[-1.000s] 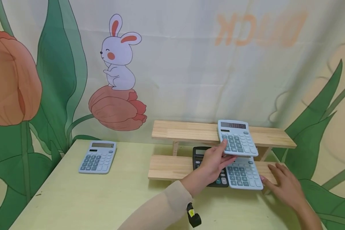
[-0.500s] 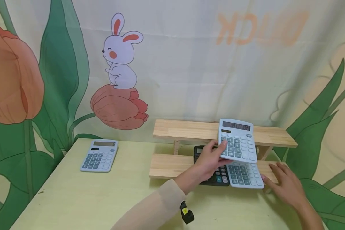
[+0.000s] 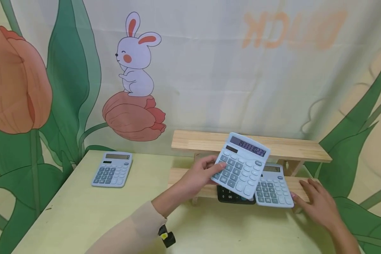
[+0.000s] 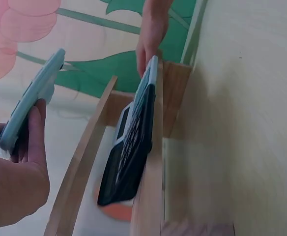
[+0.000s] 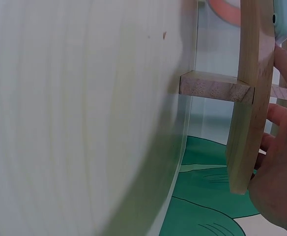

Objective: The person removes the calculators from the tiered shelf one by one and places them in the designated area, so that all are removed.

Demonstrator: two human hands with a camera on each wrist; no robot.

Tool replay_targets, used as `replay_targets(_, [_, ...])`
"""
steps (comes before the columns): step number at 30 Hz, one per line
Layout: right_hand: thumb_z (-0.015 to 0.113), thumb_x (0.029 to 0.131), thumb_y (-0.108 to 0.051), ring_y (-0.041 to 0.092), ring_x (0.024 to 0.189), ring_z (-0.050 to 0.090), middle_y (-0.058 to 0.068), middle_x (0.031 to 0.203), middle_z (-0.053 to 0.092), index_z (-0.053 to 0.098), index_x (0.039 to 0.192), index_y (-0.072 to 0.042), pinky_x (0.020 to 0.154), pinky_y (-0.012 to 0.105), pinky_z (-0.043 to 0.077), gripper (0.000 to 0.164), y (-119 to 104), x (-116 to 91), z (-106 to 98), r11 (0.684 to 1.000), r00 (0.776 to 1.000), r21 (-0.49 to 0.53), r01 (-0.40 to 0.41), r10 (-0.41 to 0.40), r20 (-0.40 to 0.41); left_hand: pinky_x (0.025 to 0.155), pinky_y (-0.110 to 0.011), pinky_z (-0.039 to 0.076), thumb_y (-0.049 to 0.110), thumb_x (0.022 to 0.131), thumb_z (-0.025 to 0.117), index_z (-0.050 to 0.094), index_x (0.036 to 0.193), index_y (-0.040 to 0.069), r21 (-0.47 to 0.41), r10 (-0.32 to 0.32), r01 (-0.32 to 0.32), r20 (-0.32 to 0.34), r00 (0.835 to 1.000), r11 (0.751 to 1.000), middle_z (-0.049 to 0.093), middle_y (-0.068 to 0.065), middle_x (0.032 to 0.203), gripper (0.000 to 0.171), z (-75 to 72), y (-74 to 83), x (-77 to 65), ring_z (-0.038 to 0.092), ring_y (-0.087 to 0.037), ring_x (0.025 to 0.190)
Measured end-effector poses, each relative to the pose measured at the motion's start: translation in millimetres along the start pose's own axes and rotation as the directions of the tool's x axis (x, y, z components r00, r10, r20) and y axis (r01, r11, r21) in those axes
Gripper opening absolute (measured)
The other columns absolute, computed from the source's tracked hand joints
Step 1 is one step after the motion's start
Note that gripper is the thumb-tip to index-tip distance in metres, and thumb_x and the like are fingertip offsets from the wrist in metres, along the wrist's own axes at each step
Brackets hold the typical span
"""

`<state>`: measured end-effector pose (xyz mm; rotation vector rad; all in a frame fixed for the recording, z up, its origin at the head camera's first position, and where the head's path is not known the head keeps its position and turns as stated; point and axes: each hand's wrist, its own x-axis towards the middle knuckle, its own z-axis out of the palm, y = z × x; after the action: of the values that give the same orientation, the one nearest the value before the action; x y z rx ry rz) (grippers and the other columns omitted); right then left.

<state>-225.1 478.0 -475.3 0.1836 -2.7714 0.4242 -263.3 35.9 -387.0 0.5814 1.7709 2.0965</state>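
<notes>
- Pale-blue rectangular plastic calculator [image 3: 241, 165]: before two-tier pale-wood shelf [image 3: 295, 146], display end toward upper tier, long axis leaning right; left hand [image 3: 199, 174] pinches its side.
- Shelf, lower tier: second pale-blue calculator [image 3: 271, 190]; black calculator [image 3: 230, 197], mostly hidden behind the held one.
- Right hand [image 3: 319, 201]: fingers resting on tier's right end, thumb at second pale-blue calculator.
- Left of shelf: third pale-blue calculator [image 3: 112, 169].

Pale-blue calculators [image 3: 241, 167], black calculator [image 3: 231, 197], tan shelf [image 3: 200, 140]

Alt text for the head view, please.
Left grip holds a blue calculator near a wooden shelf; right grip rests on its right end. The lower board bears a black calculator and second blue calculator; a third lies on the table.
</notes>
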Motion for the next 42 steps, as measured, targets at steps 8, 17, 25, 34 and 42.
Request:
replay_targets(8, [0.068, 0.102, -0.043, 0.067, 0.135, 0.036, 0.044, 0.15, 0.04, 0.053, 0.145, 0.011, 0.101, 0.08, 0.033, 0.07, 1, 2, -3, 1.0, 1.0, -0.004, 0.006, -0.006, -0.012, 0.095, -0.041, 0.061, 0.028, 0.109, 0.064, 0.06, 0.144, 0.004, 0.058, -0.014, 0.019, -0.08, 0.997, 0.998, 0.075, -0.013, 0.123, 0.042, -65.9, 14.6, -40.4, 0.076, -0.025, 0.105])
replay_targets(17, [0.066, 0.103, -0.044, 0.067, 0.136, 0.034, 0.044, 0.151, 0.038, 0.051, 0.146, 0.011, 0.102, 0.081, 0.031, 0.071, 1, 1, -3, 1.0, 1.0, -0.011, -0.005, 0.005, 0.007, 0.095, -0.035, 0.061, 0.03, 0.111, 0.06, 0.053, 0.151, 0.002, 0.155, 0.017, 0.017, -0.217, 0.976, 0.988, 0.074, -0.013, 0.128, 0.049, -133.0, 25.2, -80.7, 0.075, -0.024, 0.108])
replay_targets(25, [0.067, 0.102, -0.043, 0.066, 0.136, 0.035, 0.043, 0.151, 0.04, 0.052, 0.145, 0.011, 0.103, 0.08, 0.032, 0.07, -2, -3, -2, 1.0, 1.0, -0.003, -0.001, 0.001, -0.002, 0.095, -0.031, 0.06, 0.033, 0.11, 0.06, 0.05, 0.154, 0.0, 0.189, 0.03, 0.036, -0.335, 0.942, 0.981, 0.075, -0.007, 0.129, 0.056, -179.2, 35.2, -100.9, 0.076, -0.018, 0.108])
replay_targets(34, [0.065, 0.103, -0.044, 0.066, 0.138, 0.033, 0.043, 0.152, 0.038, 0.05, 0.147, 0.01, 0.104, 0.08, 0.03, 0.072, -2, -5, -1, 1.0, 1.0, -0.004, -0.015, 0.016, 0.017, 0.093, -0.023, 0.059, 0.04, 0.109, 0.058, 0.037, 0.163, 0.002, 0.144, -0.02, 0.097, -0.466, 0.885, 0.985, 0.072, 0.006, 0.125, 0.069, -228.8, 29.4, -117.2, 0.073, -0.008, 0.105])
replay_targets(42, [0.065, 0.103, -0.044, 0.067, 0.137, 0.033, 0.043, 0.152, 0.038, 0.05, 0.147, 0.011, 0.104, 0.08, 0.03, 0.072, -1, -4, -1, 1.0, 1.0, -0.002, -0.012, 0.012, 0.017, 0.093, -0.026, 0.06, 0.032, 0.112, 0.056, 0.037, 0.159, -0.007, 0.107, -0.104, 0.178, -0.492, 0.864, 0.978, 0.071, 0.009, 0.113, 0.064, -245.6, -10.9, -110.4, 0.071, -0.002, 0.097])
